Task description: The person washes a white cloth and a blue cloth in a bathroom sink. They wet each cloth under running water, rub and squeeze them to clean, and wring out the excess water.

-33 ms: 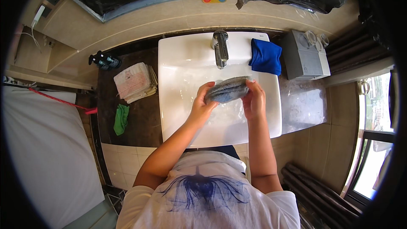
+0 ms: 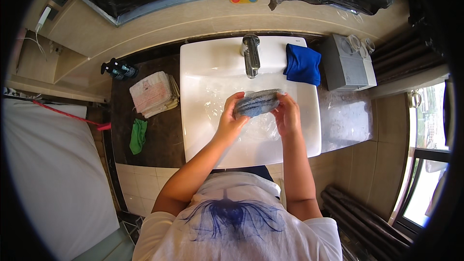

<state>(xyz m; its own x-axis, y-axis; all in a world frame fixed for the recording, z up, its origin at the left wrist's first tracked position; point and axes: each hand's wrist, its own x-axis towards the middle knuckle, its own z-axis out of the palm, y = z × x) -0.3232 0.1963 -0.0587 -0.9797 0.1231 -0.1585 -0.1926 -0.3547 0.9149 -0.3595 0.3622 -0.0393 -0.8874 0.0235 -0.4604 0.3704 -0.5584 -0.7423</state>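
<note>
A grey-blue cloth [image 2: 257, 103] with darker stripes is bunched lengthwise between my two hands, over the white sink [image 2: 195, 135]. Its left end is gripped by my left hand [image 2: 234, 115], thumb below and fingers above. My right hand [image 2: 288, 113] pinches the other end near its upper corner. Beyond the cloth, the chrome faucet [image 2: 251, 57] points toward me from the sink's back edge. Water glistens in the basin, and its drain is mostly hidden behind the cloth. Over the sink's back right rim lies a folded blue cloth [image 2: 303, 64].
On the dark counter [image 2: 162, 140] at left are folded pale towels [image 2: 153, 94], a small green cloth [image 2: 138, 136] and dark pump bottles [image 2: 119, 69]. A grey box [image 2: 347, 65] with clear cups [image 2: 354, 44] on top stands right of the sink.
My right hand has shifted slightly left, closer to my left hand. The cloth between them looks shorter and more bunched.
</note>
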